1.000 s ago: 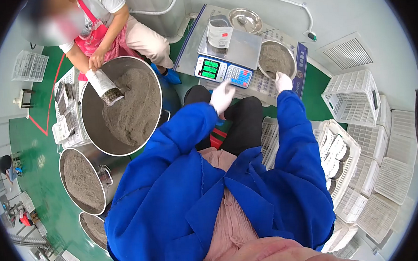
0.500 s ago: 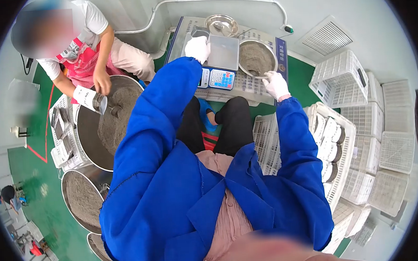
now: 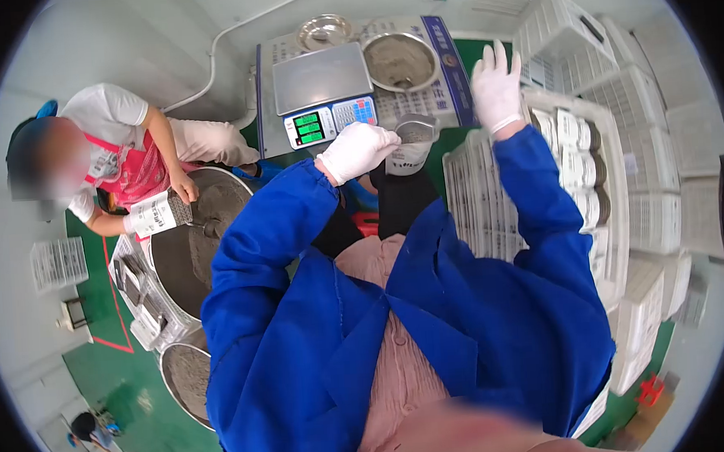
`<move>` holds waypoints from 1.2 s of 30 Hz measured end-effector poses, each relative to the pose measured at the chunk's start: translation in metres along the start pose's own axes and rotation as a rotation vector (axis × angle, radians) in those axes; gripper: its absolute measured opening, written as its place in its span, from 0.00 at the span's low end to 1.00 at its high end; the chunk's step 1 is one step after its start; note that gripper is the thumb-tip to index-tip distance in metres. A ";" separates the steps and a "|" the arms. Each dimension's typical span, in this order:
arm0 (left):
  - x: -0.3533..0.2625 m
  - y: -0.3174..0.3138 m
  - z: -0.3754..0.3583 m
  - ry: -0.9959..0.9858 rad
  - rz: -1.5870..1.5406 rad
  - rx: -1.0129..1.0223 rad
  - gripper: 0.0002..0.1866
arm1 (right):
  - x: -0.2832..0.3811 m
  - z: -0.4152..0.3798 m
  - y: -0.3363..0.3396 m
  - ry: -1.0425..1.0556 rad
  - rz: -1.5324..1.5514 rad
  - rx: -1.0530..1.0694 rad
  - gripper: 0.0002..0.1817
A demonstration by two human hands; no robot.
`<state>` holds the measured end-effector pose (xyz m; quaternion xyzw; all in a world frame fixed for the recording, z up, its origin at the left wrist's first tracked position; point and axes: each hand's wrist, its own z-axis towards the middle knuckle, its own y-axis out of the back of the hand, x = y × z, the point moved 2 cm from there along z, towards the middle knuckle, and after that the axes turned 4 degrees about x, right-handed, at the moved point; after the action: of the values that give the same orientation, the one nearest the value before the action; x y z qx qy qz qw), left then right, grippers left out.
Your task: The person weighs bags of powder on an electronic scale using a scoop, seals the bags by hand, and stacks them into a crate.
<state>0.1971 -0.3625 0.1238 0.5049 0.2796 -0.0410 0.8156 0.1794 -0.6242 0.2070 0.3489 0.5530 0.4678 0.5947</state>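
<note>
My left hand (image 3: pixel 360 151), in a white glove, is closed on the upper edge of a white printed bag (image 3: pixel 408 160) of grey powder. The bag hangs open-topped above my lap, in front of the scale. My right hand (image 3: pixel 497 86), also gloved, is raised with fingers spread and holds nothing, to the right of the bag. Close to my left hand is the digital scale (image 3: pixel 322 85), its display lit green and its platform bare. Beyond the bag, a metal bowl (image 3: pixel 437 58) holds grey powder; a dark spot in it is too small to identify.
A shiny metal bowl (image 3: pixel 325 31) sits behind the scale on the low table (image 3: pixel 445 91). At right, a white crate (image 3: pixel 616 237) holds filled bags beside stacked crates (image 3: pixel 643 129). On the left, a co-worker (image 3: pixel 120 149) holds a bag over a large drum (image 3: pixel 164 269) of powder.
My left hand has come off the scale area toward me with the bag. My right hand has left the powder bowl's rim and opened at the right. The whole view has shifted.
</note>
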 end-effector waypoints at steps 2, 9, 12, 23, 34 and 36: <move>-0.007 -0.003 0.003 -0.017 0.034 -0.028 0.07 | -0.030 -0.012 -0.023 0.093 0.360 -0.039 0.18; -0.029 -0.011 0.017 -0.029 0.083 0.065 0.08 | 0.027 -0.076 0.064 0.462 1.855 0.884 0.14; -0.032 -0.015 0.016 -0.087 0.106 0.080 0.09 | -0.004 -0.051 0.006 0.321 0.816 0.365 0.19; -0.044 -0.011 0.008 -0.116 0.060 -0.027 0.12 | 0.006 -0.086 -0.064 0.216 0.927 0.050 0.06; -0.017 -0.041 -0.001 0.225 -0.329 -0.019 0.20 | 0.013 -0.097 -0.069 0.216 0.939 0.135 0.10; -0.021 -0.040 0.003 0.156 -0.247 -0.017 0.14 | 0.016 -0.100 -0.069 0.197 0.908 0.066 0.08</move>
<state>0.1668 -0.3886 0.1030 0.4613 0.4024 -0.0992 0.7845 0.0924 -0.6413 0.1234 0.5283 0.4127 0.6937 0.2633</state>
